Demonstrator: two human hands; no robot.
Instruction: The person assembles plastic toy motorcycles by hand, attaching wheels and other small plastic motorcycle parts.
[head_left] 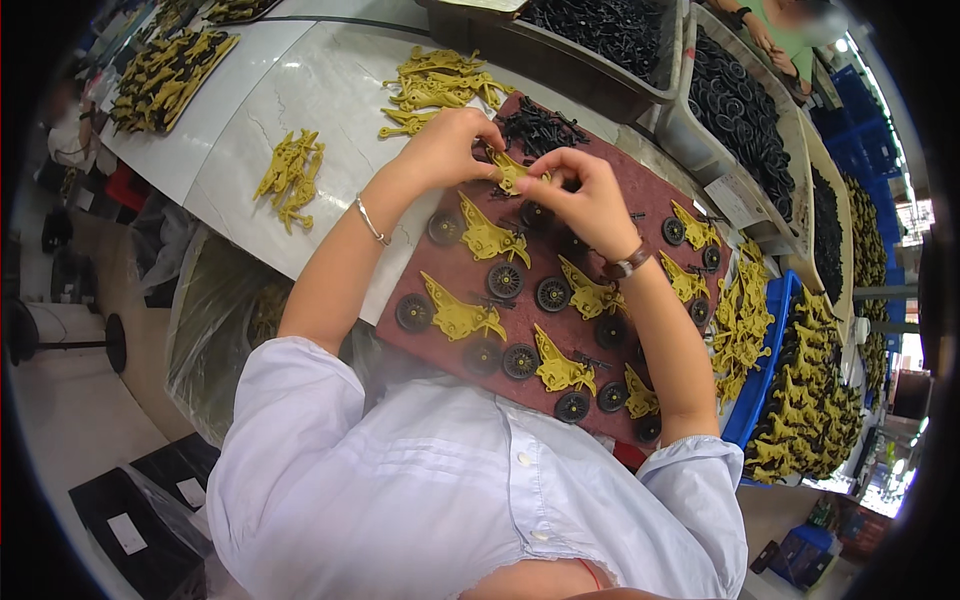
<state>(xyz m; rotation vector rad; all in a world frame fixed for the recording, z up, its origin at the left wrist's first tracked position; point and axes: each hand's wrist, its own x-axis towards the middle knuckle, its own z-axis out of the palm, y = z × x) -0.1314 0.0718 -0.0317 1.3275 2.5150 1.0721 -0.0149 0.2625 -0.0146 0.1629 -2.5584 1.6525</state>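
My left hand (455,150) and my right hand (590,200) meet over the far part of a maroon board (625,165). Between their fingertips is a yellow plastic toy motorcycle body (510,173), pinched from both sides. Fingers hide part of it, and whether a small part is held too cannot be made out. Nearer to me on the board lie several similar yellow bodies (462,308), each with black spoked wheels (505,281) beside it. A heap of small black plastic parts (540,128) sits just beyond my hands.
Loose yellow bodies lie in piles (440,80) on the pale table (340,90). Grey bins (690,140) of black parts and wheels line the far right. A blue tray (765,375) of yellow-and-black pieces stands at right. Another person's hand (782,62) shows at the top right.
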